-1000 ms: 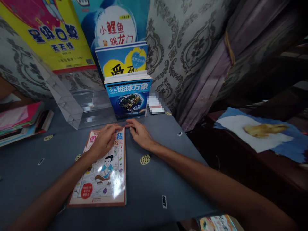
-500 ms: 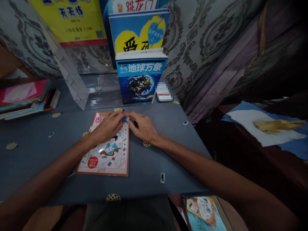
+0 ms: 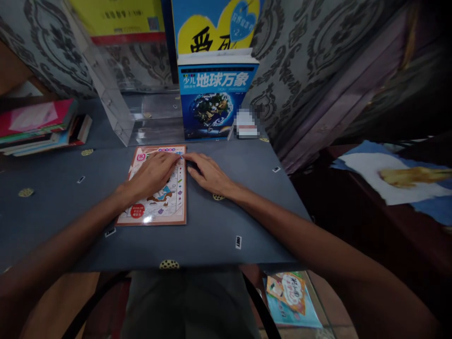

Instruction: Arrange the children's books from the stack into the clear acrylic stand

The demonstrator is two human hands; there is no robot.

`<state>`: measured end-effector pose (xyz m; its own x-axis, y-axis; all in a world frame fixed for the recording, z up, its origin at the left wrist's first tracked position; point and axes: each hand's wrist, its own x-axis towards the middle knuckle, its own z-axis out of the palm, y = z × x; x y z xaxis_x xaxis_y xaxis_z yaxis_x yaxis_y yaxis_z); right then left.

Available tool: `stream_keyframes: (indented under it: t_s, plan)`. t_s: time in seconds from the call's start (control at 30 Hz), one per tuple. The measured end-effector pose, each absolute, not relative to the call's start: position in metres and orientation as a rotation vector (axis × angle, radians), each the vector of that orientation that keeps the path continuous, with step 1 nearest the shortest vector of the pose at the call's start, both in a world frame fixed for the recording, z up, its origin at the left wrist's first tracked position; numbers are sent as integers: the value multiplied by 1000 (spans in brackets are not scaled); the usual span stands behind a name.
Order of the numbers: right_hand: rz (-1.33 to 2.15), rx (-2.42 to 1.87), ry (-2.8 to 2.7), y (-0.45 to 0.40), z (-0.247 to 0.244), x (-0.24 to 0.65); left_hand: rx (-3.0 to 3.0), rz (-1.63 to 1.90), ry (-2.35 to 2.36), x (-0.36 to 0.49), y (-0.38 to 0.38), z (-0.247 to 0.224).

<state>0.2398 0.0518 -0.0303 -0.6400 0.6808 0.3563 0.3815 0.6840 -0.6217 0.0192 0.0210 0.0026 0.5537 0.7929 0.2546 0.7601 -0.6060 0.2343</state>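
A thin picture book with a pink-brown border and a cartoon cover lies closed on the dark grey tablecloth. My left hand rests flat over its upper middle, fingers stretched toward the top right corner and hiding part of the title. At that corner, the fingertips of my right hand touch the book's right edge. Its thumb is apart from the fingers, and the rest of this hand is over the cloth. Neither hand is gripping anything.
Behind the book stands a clear acrylic rack with a blue earth book and others upright. Stacked books lie at the left. Right of the table are a cloth and paper; more books lie below the table's front edge.
The view has tipped downward. The picture book has shifted slightly left relative to the rack. My right fingers have straightened, and my left hand lies a little further down the cover.
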Motion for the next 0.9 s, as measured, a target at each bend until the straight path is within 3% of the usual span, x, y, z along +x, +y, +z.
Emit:
stream_keyframes:
  t_s: [0.3, 0.9]
  plan:
    - [660, -823, -2326, 51, -31, 240, 2615, 473, 1061, 15, -94, 25]
    - [555, -792, -2360, 51, -37, 238, 3009, 273, 905, 30, -119, 15]
